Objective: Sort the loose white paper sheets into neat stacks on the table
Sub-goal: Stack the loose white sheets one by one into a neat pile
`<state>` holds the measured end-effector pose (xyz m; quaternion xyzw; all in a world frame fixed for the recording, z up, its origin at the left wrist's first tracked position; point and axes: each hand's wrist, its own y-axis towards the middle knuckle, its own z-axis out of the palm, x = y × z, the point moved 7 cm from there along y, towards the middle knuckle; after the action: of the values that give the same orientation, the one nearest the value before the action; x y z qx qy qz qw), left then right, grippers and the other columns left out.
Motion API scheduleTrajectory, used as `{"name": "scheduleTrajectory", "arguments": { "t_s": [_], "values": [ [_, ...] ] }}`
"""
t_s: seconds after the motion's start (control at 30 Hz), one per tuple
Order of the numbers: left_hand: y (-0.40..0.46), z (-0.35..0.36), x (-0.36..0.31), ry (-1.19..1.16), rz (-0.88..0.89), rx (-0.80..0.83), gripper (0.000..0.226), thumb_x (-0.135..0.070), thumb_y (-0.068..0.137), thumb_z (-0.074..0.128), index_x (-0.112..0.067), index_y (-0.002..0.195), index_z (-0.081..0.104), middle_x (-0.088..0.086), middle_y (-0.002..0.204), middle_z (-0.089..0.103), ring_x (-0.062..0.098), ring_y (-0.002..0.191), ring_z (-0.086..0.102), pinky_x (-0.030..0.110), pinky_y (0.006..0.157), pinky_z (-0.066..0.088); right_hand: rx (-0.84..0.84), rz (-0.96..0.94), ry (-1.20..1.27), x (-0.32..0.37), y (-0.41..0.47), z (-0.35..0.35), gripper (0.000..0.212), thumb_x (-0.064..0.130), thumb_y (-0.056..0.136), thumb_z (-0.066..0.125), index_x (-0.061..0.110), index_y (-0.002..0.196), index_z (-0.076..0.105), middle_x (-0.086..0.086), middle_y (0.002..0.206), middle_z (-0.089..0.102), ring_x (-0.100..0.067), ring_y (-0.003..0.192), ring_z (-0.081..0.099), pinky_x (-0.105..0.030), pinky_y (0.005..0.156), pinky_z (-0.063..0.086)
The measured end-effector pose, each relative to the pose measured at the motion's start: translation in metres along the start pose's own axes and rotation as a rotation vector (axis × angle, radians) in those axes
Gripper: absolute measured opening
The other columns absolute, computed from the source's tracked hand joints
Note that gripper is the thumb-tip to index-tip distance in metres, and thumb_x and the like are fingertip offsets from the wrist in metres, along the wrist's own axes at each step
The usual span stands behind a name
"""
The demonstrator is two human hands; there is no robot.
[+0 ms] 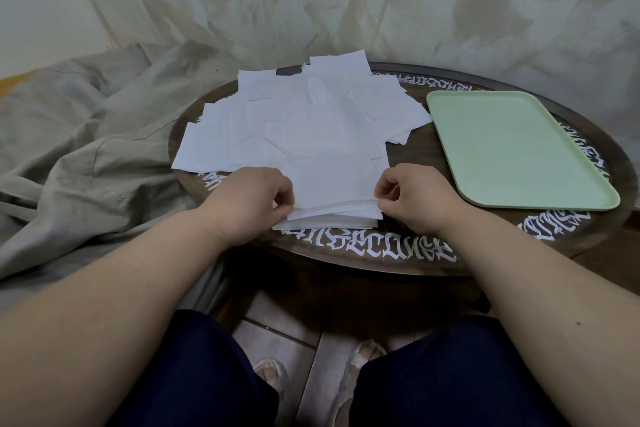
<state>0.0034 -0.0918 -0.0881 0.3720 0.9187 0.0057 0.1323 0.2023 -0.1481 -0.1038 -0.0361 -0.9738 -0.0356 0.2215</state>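
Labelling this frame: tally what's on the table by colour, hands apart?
White: 1 gathered stack of paper sheets, 1 loose paper spread, sheets uncountable
Pale green: 1 flat plastic tray
Hands: 2, left, right, both pinching the stack
Total: 5

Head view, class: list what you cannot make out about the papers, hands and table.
- Sheet count in the stack: edges too thin.
- Fingertips of the left hand and right hand: curled under, hidden by knuckles.
- Lettering on the table: partly covered by loose sheets and tray.
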Motion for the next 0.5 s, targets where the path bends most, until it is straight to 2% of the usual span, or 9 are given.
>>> {"name": "scheduleTrajectory", "arguments": {
  "t_s": [0.07, 0.23, 0.37, 0.5],
  "values": [
    [0.0006, 0.0038, 0.0019, -0.011, -0.011, 0.038, 0.002, -0.022, 0.081, 0.066, -0.022, 0.079, 0.066, -0.005, 0.09, 0.066, 0.016, 0.085, 0.061, 0.032, 0.079, 0.047, 0.001, -0.007, -0.002, 0.001, -0.0003, -0.0001, 0.012, 0.011, 0.082, 0.059, 0.016, 0.088, 0.067, 0.012, 0.081, 0.055, -0.011, 0.082, 0.056, -0.025, 0.075, 0.044],
    [0.0018, 0.0055, 0.0029, 0.042, -0.032, 0.038, 0.02, -0.034, 0.081, 0.069, -0.023, 0.096, 0.065, -0.009, 0.097, 0.056, 0.012, 0.083, 0.048, 0.028, 0.079, 0.041, 0.014, -0.034, -0.012, 0.0039, -0.0001, -0.0005, 0.01, 0.015, 0.079, 0.063, 0.019, 0.088, 0.064, 0.011, 0.083, 0.05, -0.012, 0.082, 0.055, -0.029, 0.078, 0.046],
    [0.0027, 0.0048, 0.0001, 0.055, -0.056, 0.017, 0.013, -0.03, 0.083, 0.061, -0.022, 0.092, 0.065, -0.005, 0.098, 0.063, 0.017, 0.091, 0.056, 0.033, 0.082, 0.045, 0.015, -0.048, -0.036, 0.0059, 0.0015, 0.001, 0.011, 0.017, 0.078, 0.066, 0.02, 0.089, 0.064, 0.011, 0.084, 0.047, -0.014, 0.083, 0.056, -0.03, 0.078, 0.046],
    [0.0025, 0.0035, -0.0004, 0.042, -0.086, 0.009, 0.011, -0.027, 0.085, 0.058, -0.021, 0.09, 0.066, -0.004, 0.094, 0.066, 0.02, 0.091, 0.06, 0.035, 0.08, 0.048, 0.01, -0.055, -0.032, 0.006, 0.0025, 0.0013, 0.013, 0.02, 0.078, 0.068, 0.02, 0.091, 0.065, 0.01, 0.085, 0.049, -0.014, 0.083, 0.055, -0.031, 0.079, 0.047]
  ]
}}
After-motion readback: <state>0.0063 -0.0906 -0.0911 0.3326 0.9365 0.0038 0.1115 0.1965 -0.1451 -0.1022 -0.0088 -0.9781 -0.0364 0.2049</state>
